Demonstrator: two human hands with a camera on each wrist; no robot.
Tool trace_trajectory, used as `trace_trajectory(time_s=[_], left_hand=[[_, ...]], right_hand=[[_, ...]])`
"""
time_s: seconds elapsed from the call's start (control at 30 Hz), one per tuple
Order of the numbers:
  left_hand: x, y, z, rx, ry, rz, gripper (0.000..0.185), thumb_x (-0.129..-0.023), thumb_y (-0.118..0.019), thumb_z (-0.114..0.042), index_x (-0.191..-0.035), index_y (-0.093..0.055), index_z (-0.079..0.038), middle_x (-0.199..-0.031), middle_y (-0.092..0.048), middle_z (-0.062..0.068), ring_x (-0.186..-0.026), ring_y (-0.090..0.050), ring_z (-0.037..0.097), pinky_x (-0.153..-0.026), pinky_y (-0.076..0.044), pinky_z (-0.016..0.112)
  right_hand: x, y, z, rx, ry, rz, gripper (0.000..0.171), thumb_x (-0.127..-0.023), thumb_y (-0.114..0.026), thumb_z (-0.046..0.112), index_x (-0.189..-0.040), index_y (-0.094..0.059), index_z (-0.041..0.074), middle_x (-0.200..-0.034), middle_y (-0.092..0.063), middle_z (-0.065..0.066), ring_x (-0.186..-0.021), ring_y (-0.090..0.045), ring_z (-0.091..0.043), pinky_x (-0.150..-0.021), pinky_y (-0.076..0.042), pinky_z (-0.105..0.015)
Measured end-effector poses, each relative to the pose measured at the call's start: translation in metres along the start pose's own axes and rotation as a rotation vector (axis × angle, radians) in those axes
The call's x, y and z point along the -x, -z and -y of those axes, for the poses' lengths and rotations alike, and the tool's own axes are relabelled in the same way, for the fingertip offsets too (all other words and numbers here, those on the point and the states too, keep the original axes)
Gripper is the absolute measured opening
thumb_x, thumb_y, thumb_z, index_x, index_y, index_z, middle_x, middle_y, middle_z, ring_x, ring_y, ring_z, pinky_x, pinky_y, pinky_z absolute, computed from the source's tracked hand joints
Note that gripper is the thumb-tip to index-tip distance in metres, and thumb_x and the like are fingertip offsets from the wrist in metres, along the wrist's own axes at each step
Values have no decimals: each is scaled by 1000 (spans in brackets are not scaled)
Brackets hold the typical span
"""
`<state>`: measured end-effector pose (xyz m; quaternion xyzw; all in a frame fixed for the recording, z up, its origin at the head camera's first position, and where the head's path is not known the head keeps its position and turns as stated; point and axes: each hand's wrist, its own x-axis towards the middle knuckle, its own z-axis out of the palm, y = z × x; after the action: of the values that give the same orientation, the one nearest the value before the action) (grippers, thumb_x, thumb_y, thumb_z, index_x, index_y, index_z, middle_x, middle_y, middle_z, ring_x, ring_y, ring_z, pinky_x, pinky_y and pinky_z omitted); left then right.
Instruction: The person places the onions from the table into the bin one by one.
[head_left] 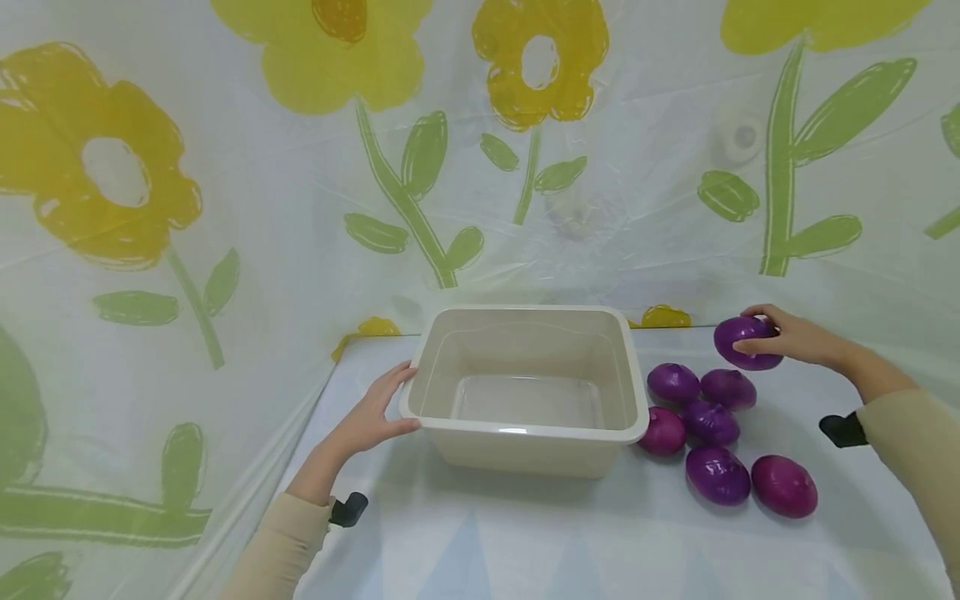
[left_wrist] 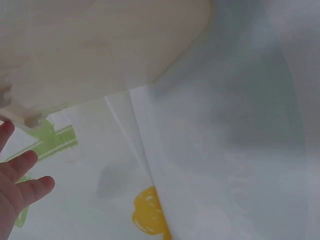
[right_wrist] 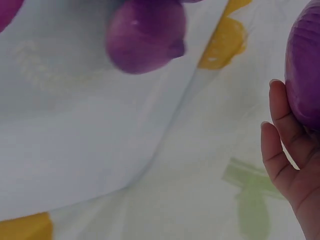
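Observation:
A purple onion (head_left: 748, 342) is held in my right hand (head_left: 798, 337), raised over the back right of the table, thumb on its near side. The right wrist view shows part of that onion (right_wrist: 305, 65) beside the fingers (right_wrist: 281, 107). My left hand (head_left: 371, 412) touches the left side of a cream plastic bin (head_left: 525, 433), fingers at the rim and thumb by the front corner. In the left wrist view its fingers (left_wrist: 22, 162) are spread below the bin wall (left_wrist: 100, 50). Nothing lies inside the bin.
Right of the bin lie several more purple onions (head_left: 711, 422), clustered together. Two of them, a darker onion (head_left: 717, 476) and a redder onion (head_left: 784, 486), sit nearest the front. A flower-printed sheet (head_left: 637, 250) hangs behind the white-covered table (head_left: 525, 533).

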<state>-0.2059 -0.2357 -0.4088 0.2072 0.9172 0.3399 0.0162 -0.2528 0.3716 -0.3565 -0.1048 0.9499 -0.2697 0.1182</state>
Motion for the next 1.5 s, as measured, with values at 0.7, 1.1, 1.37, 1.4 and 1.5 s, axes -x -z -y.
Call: trace_trajectory(time_s=[0.7, 1.1, 1.37, 1.4, 1.5], left_hand=[[0, 4, -3, -12, -11, 11, 82, -74, -72, -38, -140, -33, -7, -150, -23, 14, -135, -20, 38, -100, -23, 66], [-2, 7, -3, -42, -42, 34, 83, -74, -71, -39, -139, -33, -5, -149, -23, 17, -135, -20, 39, -101, -23, 64], [-4, 9, -1, -49, -68, 53, 85, -75, -70, -42, -140, -31, -5, -149, -22, 17, -135, -18, 39, -101, -23, 64], [-4, 9, -1, -48, -67, 55, 85, -74, -70, -43, -141, -31, -5, -149, -21, 17, -135, -18, 39, -101, -23, 64], [-4, 9, 0, -44, -65, 62, 88, -74, -70, -45, -141, -30, -5, -149, -21, 17, -135, -18, 39, -101, -23, 65]], right_hand=[[-57, -1, 124, 25, 147, 85, 71, -83, -60, 45, -132, -32, 3, -122, -49, -24, -108, -50, -35, -87, -45, -51], [-82, -33, 171, 51, 223, 205, 69, -79, -63, 46, -130, -37, 8, -123, -51, -20, -113, -49, -33, -93, -40, -48], [-95, -56, 193, 69, 276, 312, 72, -80, -63, 41, -136, -33, 5, -129, -47, -22, -118, -46, -36, -96, -39, -50], [-96, -58, 194, 61, 281, 322, 74, -80, -63, 41, -137, -32, 4, -131, -45, -22, -120, -44, -37, -97, -38, -51], [-98, -62, 195, 46, 288, 335, 80, -80, -64, 43, -140, -27, 3, -140, -35, -23, -128, -33, -40, -103, -30, -54]])
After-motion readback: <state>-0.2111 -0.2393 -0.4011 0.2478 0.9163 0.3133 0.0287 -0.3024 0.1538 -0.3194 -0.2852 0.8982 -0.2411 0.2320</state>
